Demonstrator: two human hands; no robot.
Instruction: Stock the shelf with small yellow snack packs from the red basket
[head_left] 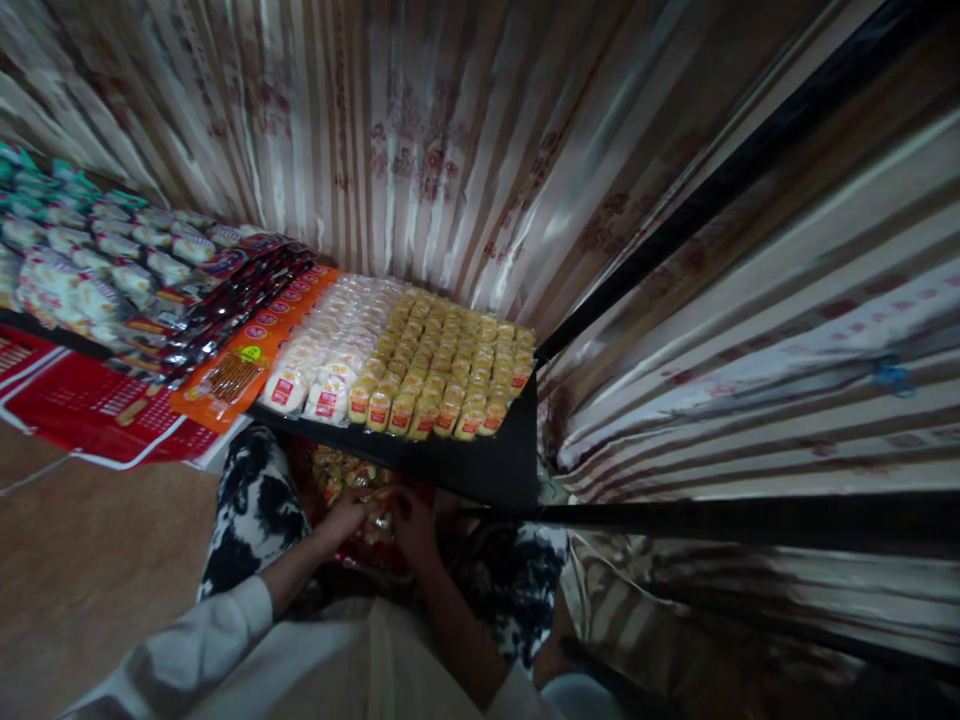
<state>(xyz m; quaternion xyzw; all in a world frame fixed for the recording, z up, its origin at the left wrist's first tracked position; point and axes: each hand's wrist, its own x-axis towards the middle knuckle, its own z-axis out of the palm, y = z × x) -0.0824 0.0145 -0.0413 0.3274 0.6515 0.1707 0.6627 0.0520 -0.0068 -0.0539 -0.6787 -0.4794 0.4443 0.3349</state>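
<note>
Between my knees and partly under the shelf is a red bag or container full of small golden wrapped packets. My left hand is over the packets, its fingers bent and closed toward the other hand. Just to its right, my right hand is also closed, fingertips pointing inward. Whatever lies in the fingers is too dark and small to make out. Above the hands, rows of yellow wrapped snacks stand upright on the black shelf, beside white wrapped ones.
An orange pack and several dark and white snack packets continue along the shelf leftward. A red printed bag hangs at its front. Pleated curtains cover the back and right, with a dark pole crossing them.
</note>
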